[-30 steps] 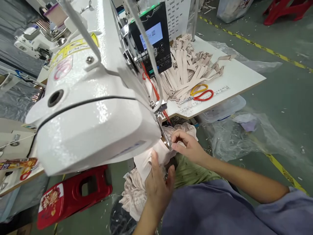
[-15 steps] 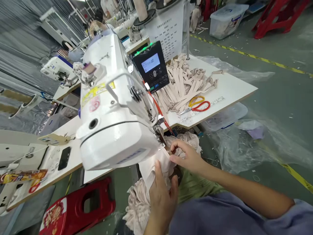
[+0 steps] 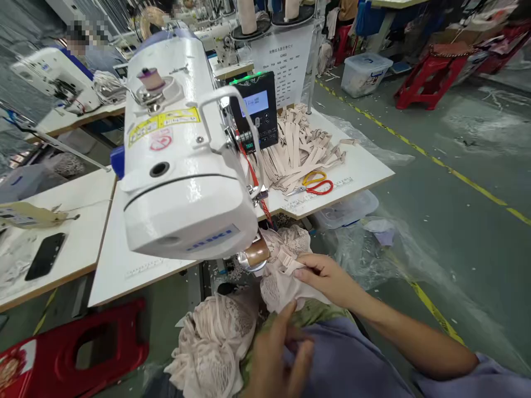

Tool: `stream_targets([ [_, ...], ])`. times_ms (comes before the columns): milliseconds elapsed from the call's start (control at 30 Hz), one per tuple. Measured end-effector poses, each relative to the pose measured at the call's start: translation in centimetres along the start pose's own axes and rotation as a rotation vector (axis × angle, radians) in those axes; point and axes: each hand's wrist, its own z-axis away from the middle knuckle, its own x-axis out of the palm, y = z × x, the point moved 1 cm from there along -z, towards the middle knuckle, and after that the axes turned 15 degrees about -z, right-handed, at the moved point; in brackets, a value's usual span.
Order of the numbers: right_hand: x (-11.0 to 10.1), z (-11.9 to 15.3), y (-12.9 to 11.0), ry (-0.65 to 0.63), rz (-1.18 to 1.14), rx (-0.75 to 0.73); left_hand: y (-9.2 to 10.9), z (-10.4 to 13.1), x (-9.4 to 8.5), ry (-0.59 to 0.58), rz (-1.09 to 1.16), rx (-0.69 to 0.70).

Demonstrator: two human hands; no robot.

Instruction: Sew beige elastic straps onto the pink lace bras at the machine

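Note:
My right hand [image 3: 329,279] pinches a narrow band on a beige lace garment [image 3: 276,287], close to a small pale slider on it. The garment hangs over my lap, just below the sewing machine [image 3: 188,213]. My left hand [image 3: 280,356], somewhat blurred, is held low in front of me with its fingers apart and nothing in them. Its index fingertip comes near the garment's lower edge; whether it touches I cannot tell. To the left of it lies a bundle of beige lace garments [image 3: 211,342]. The machine's rounded arm end [image 3: 255,254] is bare of cloth.
Beige fabric strips [image 3: 305,143] and red-and-yellow scissors [image 3: 317,185] lie on the white table [image 3: 365,171]. A control panel [image 3: 255,113] stands behind the machine. A red stool [image 3: 74,348] is at lower left, and a phone [image 3: 45,257] lies on the neighbouring table.
The garment has come away from under the machine's needle area toward my lap, in my right hand. My left hand has let go of the cloth and moved down. The view has turned slightly.

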Motion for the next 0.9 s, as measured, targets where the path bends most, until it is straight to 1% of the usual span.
stream_targets([
  [33, -0.1, 0.1, -0.4, -0.031, 0.012, -0.006, -0.1, -0.6, -1.3, 0.094, -0.03, 0.031],
  [67, -0.1, 0.1, -0.8, -0.06, 0.025, -0.012, -0.3, -1.3, -2.5, 0.151, -0.076, 0.07],
  [100, 0.0, 0.1, -1.1, -0.085, 0.042, -0.019, -0.3, -2.1, -3.6, 0.183, -0.109, 0.106],
  [133, 0.1, 0.1, -1.4, -0.109, 0.068, -0.027, -0.4, -2.9, -4.5, 0.191, -0.132, 0.143],
  [167, 0.3, 0.1, -1.6, -0.135, 0.098, -0.037, -0.4, -3.7, -5.2, 0.168, -0.149, 0.175],
  [233, 0.5, 0.0, -2.0, -0.202, 0.153, -0.059, -0.4, -5.2, -6.0, 0.071, -0.167, 0.229],
  [300, 0.7, -0.1, -2.2, -0.273, 0.213, -0.089, -0.6, -6.2, -6.2, -0.025, -0.159, 0.256],
  [333, 0.7, -0.1, -2.2, -0.306, 0.249, -0.103, -0.7, -6.5, -6.3, -0.053, -0.147, 0.251],
  [400, 0.6, -0.1, -2.3, -0.356, 0.334, -0.152, -1.2, -6.8, -6.3, -0.069, -0.137, 0.222],
  [433, 0.6, 0.0, -2.3, -0.37, 0.386, -0.192, -1.5, -6.8, -6.3, -0.055, -0.148, 0.216],
  [467, 0.6, 0.0, -2.3, -0.376, 0.445, -0.249, -1.7, -6.7, -6.2, -0.019, -0.175, 0.235],
  [500, 0.6, 0.0, -2.3, -0.369, 0.515, -0.33, -2.0, -6.5, -6.2, 0.039, -0.219, 0.282],
  [600, 0.8, 0.2, -2.2, -0.284, 0.76, -0.651, -2.4, -5.8, -5.8, 0.299, -0.4, 0.5],
  [667, 1.0, 0.2, -2.2, -0.237, 0.879, -0.803, -2.6, -5.3, -5.6, 0.432, -0.482, 0.591],
  [700, 1.1, 0.3, -2.2, -0.233, 0.905, -0.841, -2.6, -5.2, -5.5, 0.471, -0.499, 0.605],
  [767, 1.3, 0.3, -2.2, -0.242, 0.907, -0.866, -2.7, -5.1, -5.4, 0.502, -0.501, 0.609],
  [900, 1.4, 0.2, -2.2, -0.251, 0.885, -0.871, -2.8, -5.1, -5.5, 0.492, -0.469, 0.59],
])
